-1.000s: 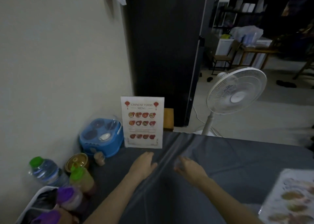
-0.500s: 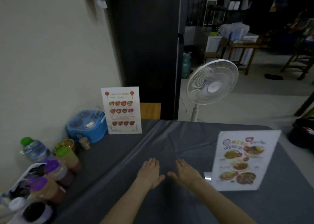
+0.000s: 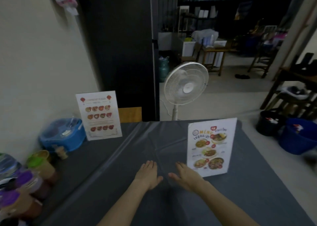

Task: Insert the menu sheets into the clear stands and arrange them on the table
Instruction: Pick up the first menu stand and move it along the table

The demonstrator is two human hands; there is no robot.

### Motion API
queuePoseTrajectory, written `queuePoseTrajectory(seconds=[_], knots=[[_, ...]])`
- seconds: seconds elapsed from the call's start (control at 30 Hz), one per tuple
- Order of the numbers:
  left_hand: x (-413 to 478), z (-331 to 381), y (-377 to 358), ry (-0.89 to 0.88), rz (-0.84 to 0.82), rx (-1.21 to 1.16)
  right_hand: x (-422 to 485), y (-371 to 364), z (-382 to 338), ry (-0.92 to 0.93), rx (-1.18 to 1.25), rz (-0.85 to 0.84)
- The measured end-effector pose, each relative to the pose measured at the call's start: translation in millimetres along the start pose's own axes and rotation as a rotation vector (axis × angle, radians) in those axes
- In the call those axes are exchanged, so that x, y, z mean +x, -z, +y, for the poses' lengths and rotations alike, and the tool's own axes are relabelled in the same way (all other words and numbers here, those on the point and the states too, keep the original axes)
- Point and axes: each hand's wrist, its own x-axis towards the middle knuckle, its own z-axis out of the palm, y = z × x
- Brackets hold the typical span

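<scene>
Two menu stands are upright on the grey-clothed table (image 3: 248, 200). The Chinese food menu stand (image 3: 99, 115) is at the far left corner by the wall. The colourful menu stand (image 3: 211, 147) is on the right side, facing me. My left hand (image 3: 147, 174) and my right hand (image 3: 185, 176) lie flat, palms down, side by side on the cloth at the middle, fingers together, holding nothing. My right hand is just left of the colourful stand's base, apart from it.
A blue condiment caddy (image 3: 63, 136) sits at the far left by the wall. Sauce bottles with green and purple caps (image 3: 32, 177) crowd the left edge. A white standing fan (image 3: 186, 85) is on the floor beyond the table. Dark and blue buckets (image 3: 298, 136) are at right.
My view has tilted and moved back, bringing the colourful stand into view. Both hands slid toward me along the cloth fold and now rest flat, side by side.
</scene>
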Motion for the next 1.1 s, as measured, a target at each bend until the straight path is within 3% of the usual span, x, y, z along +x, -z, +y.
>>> queuePoseTrajectory(seconds=[0.4,0.67,0.87,1.0,1.1], knots=[[6,49,-17,-0.168,0.061,-0.05,-72,-4,58,-0.213,0.403,0.151],[15,75,-15,-0.153,0.049,-0.22,-79,17,107,-0.311,0.586,0.248],[37,91,3,-0.048,0.131,-0.501,-50,50,140,-0.325,0.717,0.312],[54,101,14,0.073,0.218,-0.828,-26,74,164,-0.304,0.963,0.354],[62,109,19,0.138,0.253,-1.038,-10,91,178,-0.288,1.012,0.446]])
